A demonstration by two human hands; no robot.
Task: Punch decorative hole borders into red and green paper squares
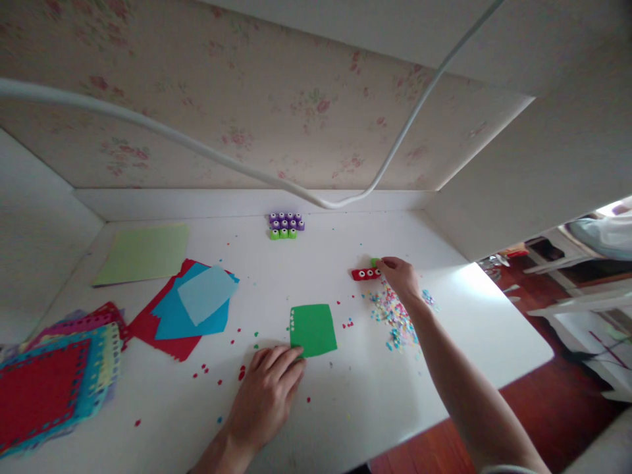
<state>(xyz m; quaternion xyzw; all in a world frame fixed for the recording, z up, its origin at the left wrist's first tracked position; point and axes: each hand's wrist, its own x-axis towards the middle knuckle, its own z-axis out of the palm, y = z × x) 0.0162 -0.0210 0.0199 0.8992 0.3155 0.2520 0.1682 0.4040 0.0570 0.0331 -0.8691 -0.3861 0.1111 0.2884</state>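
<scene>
A small green paper sheet (316,330) lies on the white desk, with a row of little punched holes along its left edge. My left hand (269,388) rests palm down, fingertips on the sheet's lower left corner, fingers lying loosely on it. Farther right, my right hand (399,273) pinches a small green paper punch (374,262), partly hidden by the fingers. Just in front of that punch stands a short row of red paper punches (362,274), its right end close under my hand.
Purple and green punches (284,225) stand in rows near the wall. Confetti (395,316) lies heaped under my right forearm. At left are red and blue sheets (168,322), a pale green sheet (145,250) and a punched-paper stack (44,388). A white cable (237,164) hangs across.
</scene>
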